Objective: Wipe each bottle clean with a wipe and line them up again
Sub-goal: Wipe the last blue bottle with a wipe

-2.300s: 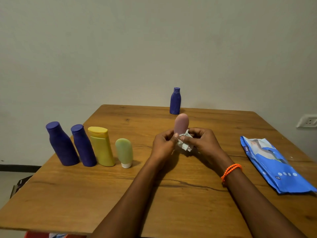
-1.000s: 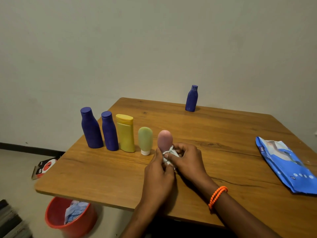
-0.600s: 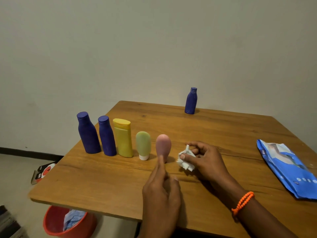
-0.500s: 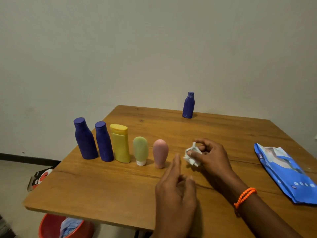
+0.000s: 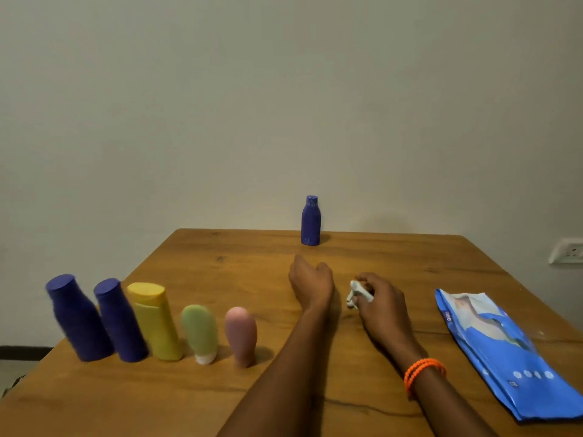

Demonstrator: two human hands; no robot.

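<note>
A row of bottles stands along the table's left side: two dark blue bottles (image 5: 79,320) (image 5: 120,321), a yellow bottle (image 5: 154,321), a small green tube (image 5: 199,332) and a pink tube (image 5: 241,334). One more dark blue bottle (image 5: 310,220) stands alone at the far edge. My left hand (image 5: 310,279) is stretched out over the table toward that far bottle, empty, with a gap between them. My right hand (image 5: 378,298) pinches a crumpled white wipe (image 5: 355,294) just above the tabletop.
A blue pack of wipes (image 5: 498,351) lies flat at the right of the wooden table (image 5: 252,272). A wall socket (image 5: 564,250) is on the wall at far right. The plain wall rises right behind the table.
My left hand let go of the pink tube, which now stands in the row, and moved forward toward the far blue bottle. My right hand drew away to the right with the wipe.
</note>
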